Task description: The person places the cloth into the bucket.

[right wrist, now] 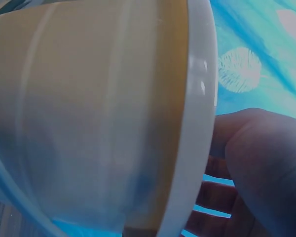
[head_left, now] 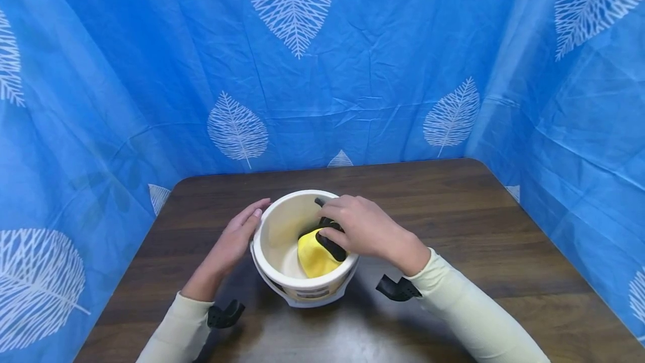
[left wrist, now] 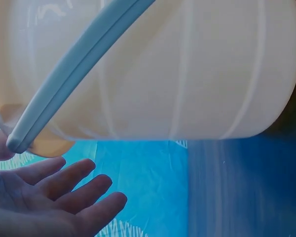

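Note:
A cream-white bucket [head_left: 265, 223] stands on the table, its mouth facing up toward the head camera. Inside lies a soft yellow and black glove-like item [head_left: 313, 256], its black parts on the right. My right hand [head_left: 365, 226] reaches over the right rim, thumb and fingers around the black part; its fingertips are partly hidden inside. From the left, my left hand [head_left: 237, 240] rests against the bucket's rim with its fingers extended. In the left wrist view the fingers of that hand [left wrist: 59, 197] are spread beside the bucket's wall, near the handle [left wrist: 84, 69].
The dark wood table [head_left: 438, 200] extends around the bucket. Blue curtains [head_left: 373, 71] with white leaf prints enclose its back and sides. Black wrist straps [head_left: 398, 288] project from both sleeves near the bucket's front.

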`<state>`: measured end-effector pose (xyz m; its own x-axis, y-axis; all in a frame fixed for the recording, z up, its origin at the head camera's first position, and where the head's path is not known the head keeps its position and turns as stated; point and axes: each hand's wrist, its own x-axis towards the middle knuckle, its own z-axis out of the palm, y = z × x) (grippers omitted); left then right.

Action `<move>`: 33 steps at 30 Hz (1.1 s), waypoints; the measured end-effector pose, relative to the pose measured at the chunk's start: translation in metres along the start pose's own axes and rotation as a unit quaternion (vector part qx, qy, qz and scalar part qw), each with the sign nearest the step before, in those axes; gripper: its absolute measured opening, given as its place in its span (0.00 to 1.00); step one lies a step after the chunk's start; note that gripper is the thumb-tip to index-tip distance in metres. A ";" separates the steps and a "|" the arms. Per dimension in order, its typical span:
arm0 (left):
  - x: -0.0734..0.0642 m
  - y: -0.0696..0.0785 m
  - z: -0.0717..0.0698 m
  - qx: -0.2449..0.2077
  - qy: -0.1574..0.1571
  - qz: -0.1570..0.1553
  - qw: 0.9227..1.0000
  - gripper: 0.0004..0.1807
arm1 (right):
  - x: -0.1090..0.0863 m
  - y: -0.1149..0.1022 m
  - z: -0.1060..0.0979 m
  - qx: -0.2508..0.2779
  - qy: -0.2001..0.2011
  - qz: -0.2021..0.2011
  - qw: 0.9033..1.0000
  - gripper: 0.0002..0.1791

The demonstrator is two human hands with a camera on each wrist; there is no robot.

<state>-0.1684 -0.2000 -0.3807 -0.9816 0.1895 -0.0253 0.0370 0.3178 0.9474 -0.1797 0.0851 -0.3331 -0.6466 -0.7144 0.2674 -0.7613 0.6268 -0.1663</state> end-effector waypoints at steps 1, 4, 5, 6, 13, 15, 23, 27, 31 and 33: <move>0.000 0.001 -0.001 0.006 0.002 0.002 1.000 0.30 | -0.001 0.001 0.000 0.001 0.003 0.002 1.000 0.17; -0.002 0.001 -0.004 0.026 0.004 0.006 1.000 0.29 | -0.003 0.002 -0.001 0.003 0.007 0.012 1.000 0.18; -0.002 0.001 -0.004 0.034 0.006 0.005 0.999 0.29 | -0.004 0.003 -0.001 0.002 0.008 0.016 1.000 0.18; -0.002 0.001 -0.005 0.042 0.009 0.006 0.999 0.29 | -0.004 0.004 -0.002 0.001 0.009 0.018 1.000 0.18; -0.005 0.002 -0.010 0.102 0.037 0.016 0.994 0.29 | -0.008 0.012 -0.001 -0.026 0.033 0.023 0.999 0.22; -0.006 0.002 -0.011 0.118 0.039 0.016 0.992 0.29 | -0.009 0.014 -0.001 -0.024 0.039 0.022 0.999 0.22; -0.010 0.004 -0.019 0.187 0.053 -0.002 0.981 0.32 | -0.013 0.020 0.001 -0.013 0.055 0.044 0.997 0.22; -0.013 0.003 -0.021 0.201 0.050 -0.002 0.978 0.33 | -0.015 0.023 0.001 -0.015 0.053 0.056 0.997 0.22; -0.014 0.002 -0.024 0.217 0.050 0.024 0.975 0.32 | -0.019 0.027 0.000 -0.017 0.053 0.072 0.996 0.22; -0.014 0.003 -0.025 0.223 0.047 0.033 0.973 0.32 | -0.021 0.030 -0.001 -0.020 0.057 0.076 0.995 0.22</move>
<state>-0.1596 -0.2251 -0.3697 -0.9863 0.1439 0.0808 0.1581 0.6832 0.7129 -0.1888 0.1190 -0.3426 -0.7420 -0.5725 0.3489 -0.6517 0.7379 -0.1752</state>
